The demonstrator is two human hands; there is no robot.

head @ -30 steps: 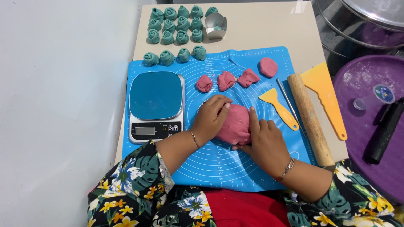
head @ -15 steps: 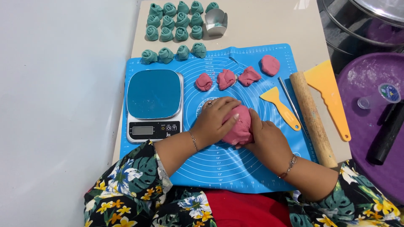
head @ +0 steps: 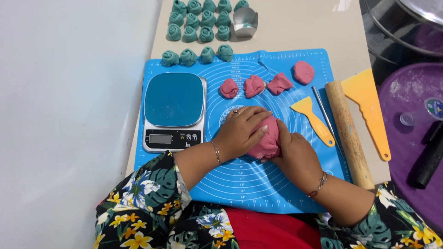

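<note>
Four small pink dough pieces [head: 266,83] lie portioned while both hands, left hand [head: 241,130] and right hand [head: 295,154], clasp the remaining pink dough lump [head: 266,137] between them.

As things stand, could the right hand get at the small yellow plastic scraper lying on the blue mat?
Probably yes. The right hand is pressed against the big pink dough lump, and the small yellow plastic scraper lies just beyond it on the blue silicone mat, with nothing between them. It would have to let go of the dough first.
</note>
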